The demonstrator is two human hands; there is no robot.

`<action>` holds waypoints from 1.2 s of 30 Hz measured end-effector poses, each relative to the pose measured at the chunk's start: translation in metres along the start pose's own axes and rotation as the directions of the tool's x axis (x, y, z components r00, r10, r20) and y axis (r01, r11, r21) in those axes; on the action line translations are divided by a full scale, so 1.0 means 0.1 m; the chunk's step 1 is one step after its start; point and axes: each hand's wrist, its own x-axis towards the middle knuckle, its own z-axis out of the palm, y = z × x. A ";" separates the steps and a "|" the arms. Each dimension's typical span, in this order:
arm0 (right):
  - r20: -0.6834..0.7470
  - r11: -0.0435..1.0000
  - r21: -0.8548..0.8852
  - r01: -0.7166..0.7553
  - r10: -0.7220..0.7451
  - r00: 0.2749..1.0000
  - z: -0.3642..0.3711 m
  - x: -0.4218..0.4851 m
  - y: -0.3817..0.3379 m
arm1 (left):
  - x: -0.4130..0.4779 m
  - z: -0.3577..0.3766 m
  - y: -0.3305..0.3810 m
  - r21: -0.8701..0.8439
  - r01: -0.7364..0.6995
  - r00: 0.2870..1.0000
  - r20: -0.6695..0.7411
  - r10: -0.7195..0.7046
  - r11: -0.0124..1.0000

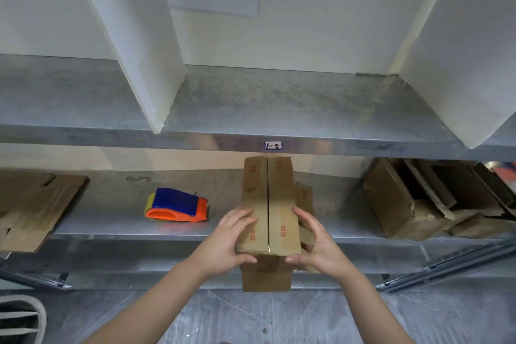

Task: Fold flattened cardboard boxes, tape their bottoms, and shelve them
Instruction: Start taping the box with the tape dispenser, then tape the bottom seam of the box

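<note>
A small brown cardboard box [268, 193] is held in front of the lower metal shelf [117, 229], its two bottom flaps folded shut and meeting in a centre seam that faces up. My left hand [231, 237] grips the box's left side, thumb on the near edge. My right hand [312, 243] grips the right side in the same way. An orange and blue tape dispenser [177, 206] lies on the lower shelf, left of the box. No tape shows on the seam.
Flattened cardboard [33, 204] lies at the left of the lower shelf. Folded boxes [424, 204] lie crowded at its right. The upper shelf [279, 103], labelled 1-3, has white dividers [139, 45]. The grey floor is below, and a shoe [19, 318] shows at the bottom left.
</note>
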 end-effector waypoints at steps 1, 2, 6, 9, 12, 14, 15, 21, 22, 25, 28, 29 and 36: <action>0.005 1.000 0.021 -0.012 0.012 1.000 0.00 -0.06 0.06 | 0.01 0.05 0.02 0.020 -0.023 1.000 0.020 0.023 1.000; 0.008 0.999 0.048 -0.019 0.018 1.000 0.01 -0.11 0.10 | 0.02 0.09 0.04 0.027 -0.036 0.999 0.023 0.035 0.999; -0.021 0.998 0.065 -0.023 0.024 0.999 0.01 -0.23 0.13 | 0.03 0.12 0.10 0.085 -0.031 0.999 0.026 0.029 0.996; -0.041 1.000 0.000 0.002 -0.002 0.999 0.03 -0.27 0.10 | -0.05 0.08 0.08 0.155 -0.029 0.999 0.041 0.023 0.987; -0.049 0.995 -0.097 0.035 -0.040 0.998 0.05 -0.30 0.12 | -0.14 0.10 0.06 0.221 -0.028 0.999 0.049 0.018 0.975; -0.055 0.988 -0.151 0.045 -0.054 0.997 0.07 -0.32 0.13 | -0.19 0.13 0.07 0.222 -0.005 0.999 0.040 -0.004 0.975; -0.056 0.987 -0.157 0.041 -0.051 0.997 0.08 -0.33 0.13 | -0.21 0.15 0.09 0.185 0.026 0.999 0.026 -0.031 0.982; -0.042 0.982 -0.187 0.037 -0.045 0.998 0.20 -0.34 0.10 | -0.24 0.22 0.16 -0.141 0.218 0.975 -0.009 -0.221 0.966; -0.043 0.979 -0.200 0.044 -0.054 0.998 0.20 -0.33 0.09 | -0.25 0.21 0.16 -0.116 0.209 0.977 -0.015 -0.212 0.971; -0.065 0.963 -0.257 0.088 -0.108 0.992 0.16 -0.33 0.08 | -0.28 0.16 0.19 0.010 0.164 0.986 -0.019 -0.163 0.986; -0.076 0.941 -0.324 0.102 -0.134 0.988 0.14 -0.35 0.01 | -0.30 0.10 0.22 0.089 0.130 0.991 -0.011 -0.130 0.987; -0.084 0.931 -0.353 0.095 -0.132 0.988 0.13 -0.36 -0.02 | -0.30 0.08 0.21 0.092 0.125 0.992 -0.012 -0.124 0.988; -0.083 0.730 -0.654 0.201 -0.334 0.939 0.15 -0.30 -0.44 | -0.42 -0.27 0.19 0.135 0.038 0.998 -0.057 -0.031 0.990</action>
